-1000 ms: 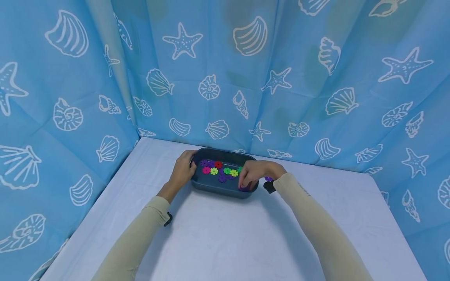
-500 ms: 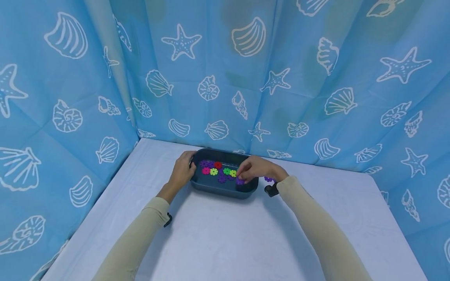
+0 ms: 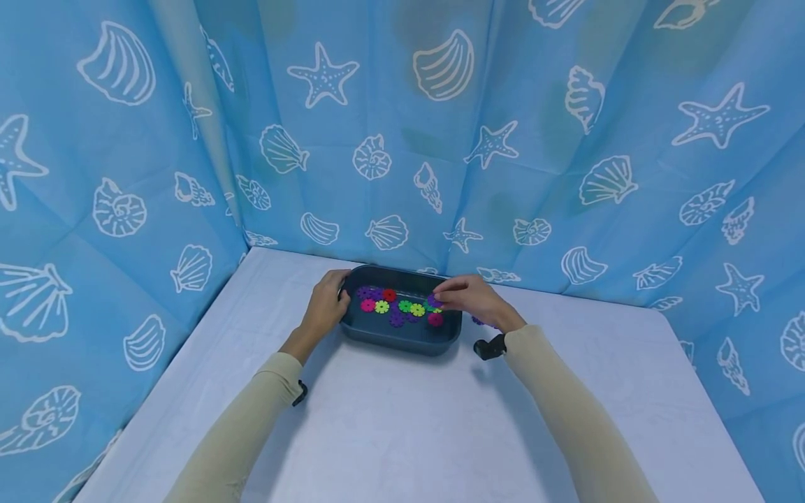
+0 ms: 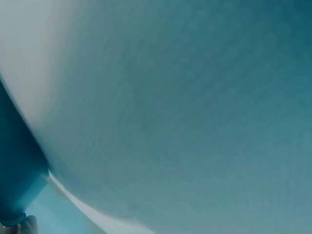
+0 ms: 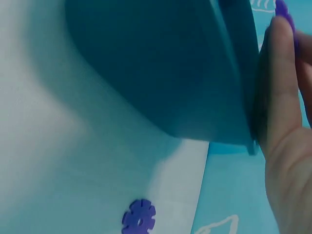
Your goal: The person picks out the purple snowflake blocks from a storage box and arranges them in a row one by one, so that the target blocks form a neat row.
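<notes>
A dark grey plastic basin (image 3: 393, 341) holds several flower-shaped notched discs. My left hand (image 3: 324, 305) grips its left rim. In the left wrist view only fingertips (image 4: 30, 224) show, at the basin's edge. Between thumb and fingers, my right hand (image 3: 476, 300) pinches a purple notched disc (image 3: 434, 300) above the basin's right end. The right wrist view shows this purple disc (image 5: 282, 9) at the fingertips. Inside the basin lie a red disc (image 3: 390, 295), a pink disc (image 3: 367, 305), a magenta disc (image 3: 435, 319), a yellow disc (image 3: 418, 310), a green disc (image 3: 405, 306) and purple ones (image 3: 397, 319).
Just right of the basin, purple discs (image 3: 477, 321) lie on the table, partly hidden by my right wrist. One purple disc (image 5: 139, 217) shows in the right wrist view. A white cloth (image 3: 402, 419) covers the table. Blue shell-patterned curtains (image 3: 377, 105) stand behind and at both sides.
My right hand has risen from the basin's right end with a purple disc, uncovering a magenta disc. The left hand has stayed on the rim.
</notes>
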A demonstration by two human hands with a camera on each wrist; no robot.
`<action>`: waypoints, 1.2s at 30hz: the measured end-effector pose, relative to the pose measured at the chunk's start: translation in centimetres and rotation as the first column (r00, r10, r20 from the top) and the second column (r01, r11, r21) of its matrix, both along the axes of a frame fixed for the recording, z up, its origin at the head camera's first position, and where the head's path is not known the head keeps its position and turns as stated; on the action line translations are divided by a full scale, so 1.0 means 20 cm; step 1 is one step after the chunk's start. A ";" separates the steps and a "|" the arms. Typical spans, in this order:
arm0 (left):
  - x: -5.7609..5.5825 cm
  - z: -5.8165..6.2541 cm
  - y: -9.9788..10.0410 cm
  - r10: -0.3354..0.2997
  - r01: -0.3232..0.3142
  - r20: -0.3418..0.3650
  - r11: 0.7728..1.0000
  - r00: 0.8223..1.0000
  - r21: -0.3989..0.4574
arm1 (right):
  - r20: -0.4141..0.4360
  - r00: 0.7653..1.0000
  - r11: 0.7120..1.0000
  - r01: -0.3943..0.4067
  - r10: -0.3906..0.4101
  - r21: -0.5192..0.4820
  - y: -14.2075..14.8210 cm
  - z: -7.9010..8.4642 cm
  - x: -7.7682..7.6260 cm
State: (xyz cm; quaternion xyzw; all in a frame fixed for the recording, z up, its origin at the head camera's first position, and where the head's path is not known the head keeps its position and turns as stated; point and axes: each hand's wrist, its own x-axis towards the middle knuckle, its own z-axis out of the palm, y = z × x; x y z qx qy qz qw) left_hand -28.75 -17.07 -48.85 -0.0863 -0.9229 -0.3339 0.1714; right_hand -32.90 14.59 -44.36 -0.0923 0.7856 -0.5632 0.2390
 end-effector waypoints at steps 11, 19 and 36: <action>0.00 0.01 0.01 -0.009 0.009 -0.013 1.000 1.000 0.002 | -0.028 0.990 0.989 0.135 -0.137 -0.063 0.15 0.01 0.01; 0.01 0.01 0.01 -0.003 0.003 0.004 1.000 1.000 0.006 | -0.013 0.974 0.974 0.224 -0.225 -0.030 0.34 0.00 0.03; 0.00 0.00 0.01 -0.003 0.003 -0.008 1.000 1.000 0.006 | 0.020 0.934 0.933 0.353 -0.355 0.073 0.72 -0.18 0.08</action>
